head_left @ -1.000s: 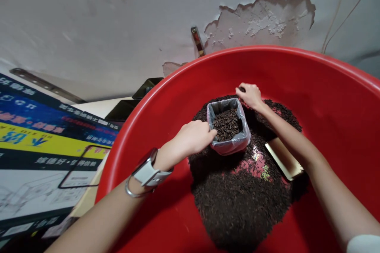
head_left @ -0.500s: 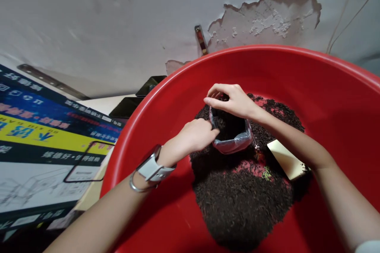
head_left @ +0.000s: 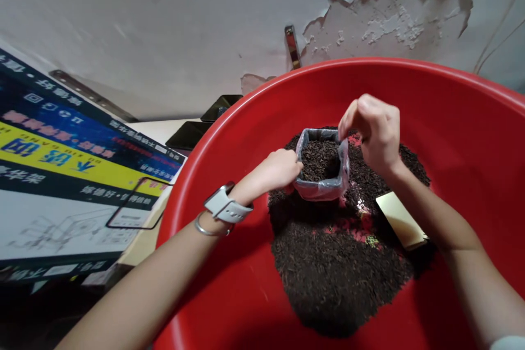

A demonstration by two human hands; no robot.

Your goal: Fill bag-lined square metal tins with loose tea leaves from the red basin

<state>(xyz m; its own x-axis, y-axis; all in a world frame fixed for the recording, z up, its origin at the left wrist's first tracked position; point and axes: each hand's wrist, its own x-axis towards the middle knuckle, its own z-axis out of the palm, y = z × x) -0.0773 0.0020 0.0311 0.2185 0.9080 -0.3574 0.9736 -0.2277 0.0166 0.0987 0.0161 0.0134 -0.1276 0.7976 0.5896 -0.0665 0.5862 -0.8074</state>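
Observation:
A big red basin [head_left: 451, 120] holds a heap of dark loose tea leaves [head_left: 340, 279]. On the heap stands a small square bag of clear plastic [head_left: 322, 188], open at the top and filled with the same leaves. My left hand [head_left: 274, 169], with a white watch and a bangle on its wrist, grips the bag's left rim. My right hand [head_left: 371, 131] hovers at the bag's far right corner, fingers curled and pinched on the rim there.
A gold flat packet [head_left: 400, 220] lies half buried in the leaves at the right. A printed cardboard box [head_left: 69, 175] lies left of the basin. Dark trays [head_left: 197, 131] sit behind the rim. A wall with flaking plaster [head_left: 385, 16] rises behind.
My right hand went from the leaves behind the bag to above its opening, then drew back to the bag's right corner. The left hand kept its hold on the rim.

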